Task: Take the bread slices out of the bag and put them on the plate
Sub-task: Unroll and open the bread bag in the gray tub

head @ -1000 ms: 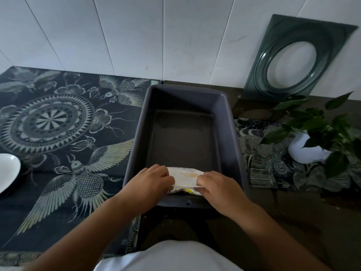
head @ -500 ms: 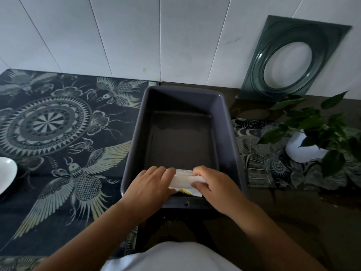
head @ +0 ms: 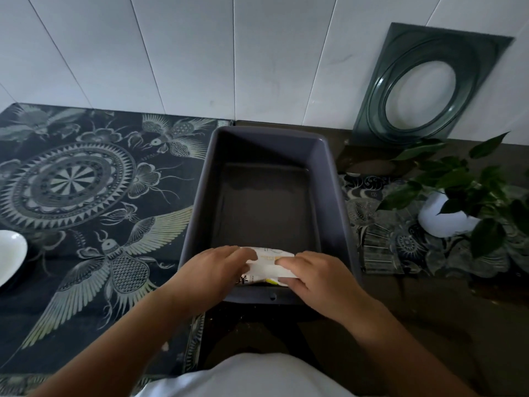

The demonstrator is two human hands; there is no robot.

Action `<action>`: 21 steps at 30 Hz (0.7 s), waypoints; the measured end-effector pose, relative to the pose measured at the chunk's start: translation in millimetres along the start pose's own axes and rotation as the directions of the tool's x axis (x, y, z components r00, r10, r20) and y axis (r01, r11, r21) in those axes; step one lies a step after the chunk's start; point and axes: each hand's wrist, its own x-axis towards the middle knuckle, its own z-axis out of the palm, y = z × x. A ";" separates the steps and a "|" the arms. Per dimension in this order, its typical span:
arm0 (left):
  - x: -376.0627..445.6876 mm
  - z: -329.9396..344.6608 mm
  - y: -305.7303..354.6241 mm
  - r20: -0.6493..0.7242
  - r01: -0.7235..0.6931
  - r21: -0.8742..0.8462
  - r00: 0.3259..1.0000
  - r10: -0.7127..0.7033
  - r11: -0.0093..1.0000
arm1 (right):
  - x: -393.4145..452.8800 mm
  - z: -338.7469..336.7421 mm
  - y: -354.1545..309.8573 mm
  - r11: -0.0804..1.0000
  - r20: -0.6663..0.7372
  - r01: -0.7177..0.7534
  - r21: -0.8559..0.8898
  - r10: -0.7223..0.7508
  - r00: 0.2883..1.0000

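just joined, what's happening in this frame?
A person has both hands on a bread bag at the near end of a grey bin: left hand and right hand grip it from either side. No slices are visible yet. The white plate sits at the far left edge, with nothing visible on it.

Dim, soft indoor light leaves the desk dark against the brighter white wall, with a shaded tub interior, no glare, slight overall softness, and wide-angle bending of lines toward the edges.
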 end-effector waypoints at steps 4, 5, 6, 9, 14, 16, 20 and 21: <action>-0.9 -9.7 -1.2 0.048 -0.115 -0.001 0.992 0.115 0.993 | 2.0 -4.5 4.2 0.938 0.125 -0.192 0.289 0.162 0.979; 0.1 -11.3 -1.7 0.041 -0.124 0.019 0.992 0.123 0.992 | 2.9 -5.0 5.4 0.904 0.153 -0.245 0.351 0.203 0.967; 1.8 -12.1 -1.5 0.019 -0.113 0.025 0.993 0.113 0.993 | 3.9 -6.1 5.7 0.872 0.176 -0.290 0.393 0.238 0.955; 7.5 -11.7 1.2 -0.105 -0.045 0.026 0.993 0.047 0.999 | 10.5 -9.8 3.1 0.804 0.161 -0.359 0.474 0.321 0.933; 11.2 -5.0 5.3 -0.159 -0.068 0.207 0.982 0.102 0.976 | 24.0 -16.8 0.7 0.724 0.179 -0.412 0.553 0.380 0.908; 10.4 -0.2 8.3 -0.153 -0.062 0.234 0.983 0.100 0.970 | 25.1 -15.0 0.3 0.677 0.220 -0.437 0.592 0.386 0.896; 2.6 7.1 18.0 -0.152 -0.058 0.277 0.983 0.103 0.959 | 28.5 -8.1 3.2 0.579 0.222 -0.512 0.635 0.498 0.838; -0.4 7.1 19.8 -0.133 -0.105 0.276 0.980 0.146 0.956 | 32.5 -7.6 7.5 0.551 0.207 -0.535 0.641 0.547 0.811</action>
